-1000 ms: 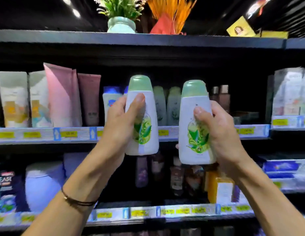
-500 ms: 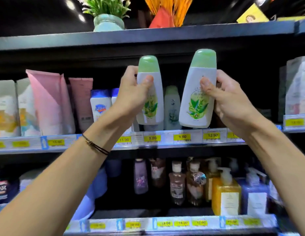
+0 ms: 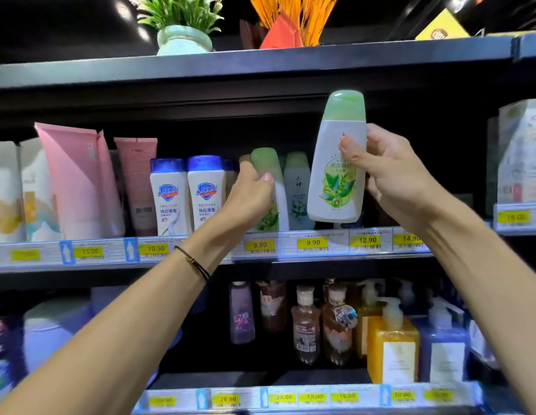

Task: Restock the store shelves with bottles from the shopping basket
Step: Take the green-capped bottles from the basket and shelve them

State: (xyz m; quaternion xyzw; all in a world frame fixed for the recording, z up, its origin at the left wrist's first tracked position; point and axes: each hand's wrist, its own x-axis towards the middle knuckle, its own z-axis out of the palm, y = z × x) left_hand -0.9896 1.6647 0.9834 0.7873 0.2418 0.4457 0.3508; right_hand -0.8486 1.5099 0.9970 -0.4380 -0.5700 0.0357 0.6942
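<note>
Dark metal shelving fills the view, and its middle shelf (image 3: 111,256), fronted by a glossy rail of yellow price tags, is the landmark. On that shelf toward its left end stand tall, flat pink tubes (image 3: 78,181) with crimped tops, matte and soft-looking. Above the shelf's right half and clear of it, the right grip (image 3: 395,178) is clamped on a smooth white plastic bottle (image 3: 335,187) with a rounded pale-green cap and a leaf print. The thumb lies across the front with the fingers behind, and the cap leans slightly right. Low over the shelf's middle, the left grip (image 3: 248,196) is wrapped round a second bottle (image 3: 278,205) of the same kind, closed just under its green cap. Its base is hidden behind the wrist, so whether it touches the shelf cannot be told. Just right of it on the shelf stands a third such bottle (image 3: 298,190). Just left are two white Safeguard bottles (image 3: 171,196) with blue caps, shoulder to shoulder. A thin dark cord bracelet (image 3: 195,262) circles the left wrist, in front of the shelf's rail.
</note>
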